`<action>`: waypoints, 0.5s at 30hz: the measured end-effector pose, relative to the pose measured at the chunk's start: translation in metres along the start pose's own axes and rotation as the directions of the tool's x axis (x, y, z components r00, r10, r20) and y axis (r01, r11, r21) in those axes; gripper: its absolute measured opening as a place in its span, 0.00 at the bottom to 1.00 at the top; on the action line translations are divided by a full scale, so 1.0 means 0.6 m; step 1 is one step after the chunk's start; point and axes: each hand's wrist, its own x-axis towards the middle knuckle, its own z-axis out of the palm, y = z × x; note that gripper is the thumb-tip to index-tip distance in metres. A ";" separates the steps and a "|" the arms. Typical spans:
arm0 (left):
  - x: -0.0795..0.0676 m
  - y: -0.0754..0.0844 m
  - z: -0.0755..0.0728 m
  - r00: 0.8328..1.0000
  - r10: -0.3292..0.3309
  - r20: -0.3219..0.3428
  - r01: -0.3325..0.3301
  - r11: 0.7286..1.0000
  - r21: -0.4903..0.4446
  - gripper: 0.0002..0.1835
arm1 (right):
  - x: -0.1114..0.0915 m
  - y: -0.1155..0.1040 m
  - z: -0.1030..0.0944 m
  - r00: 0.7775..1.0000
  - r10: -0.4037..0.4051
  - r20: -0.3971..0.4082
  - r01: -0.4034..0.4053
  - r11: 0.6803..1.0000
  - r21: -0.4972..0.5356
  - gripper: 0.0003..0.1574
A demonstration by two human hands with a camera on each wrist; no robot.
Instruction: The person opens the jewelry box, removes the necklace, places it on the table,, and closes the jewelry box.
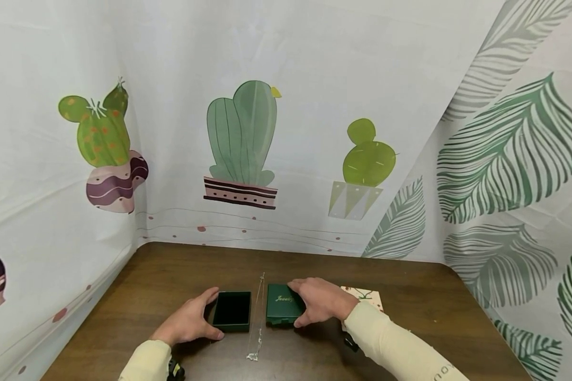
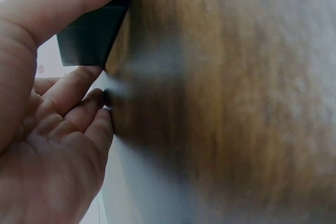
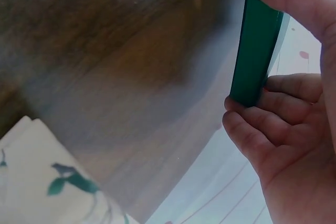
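Note:
Toward the table's near side, my left hand (image 1: pixel 190 320) grips the left side of a dark green jewelry box base (image 1: pixel 233 326), whose dark inside faces up. The left wrist view has the thumb at one corner of this base (image 2: pixel 86 38) and fingertips at another. My right hand (image 1: pixel 321 300) holds the matching green lid (image 1: pixel 277 312), gold lettering upward, by its right side. In the right wrist view, thumb and fingers span the lid's edge (image 3: pixel 254 51). Between the two pieces lies a thin silver necklace (image 1: pixel 252 356), stretched lengthwise, touched by neither hand.
Partly behind my right wrist lies a cream patterned item (image 1: pixel 369 297) with red and green print; the right wrist view shows its corner (image 3: pixel 58 182). The brown wooden table (image 1: pixel 181 270) meets a white curtain (image 1: pixel 310 159) printed with cacti and leaves.

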 end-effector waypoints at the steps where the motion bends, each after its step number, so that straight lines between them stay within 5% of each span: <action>1: 0.000 0.000 0.000 1.000 -0.001 0.001 0.001 1.000 -0.002 0.62 | 0.000 -0.001 -0.001 1.000 -0.005 -0.001 0.005 1.000 -0.003 0.57; 15: 0.001 0.001 0.001 1.000 0.015 -0.010 -0.015 1.000 0.005 0.61 | 0.008 -0.008 -0.019 1.000 -0.030 0.003 0.030 1.000 -0.009 0.55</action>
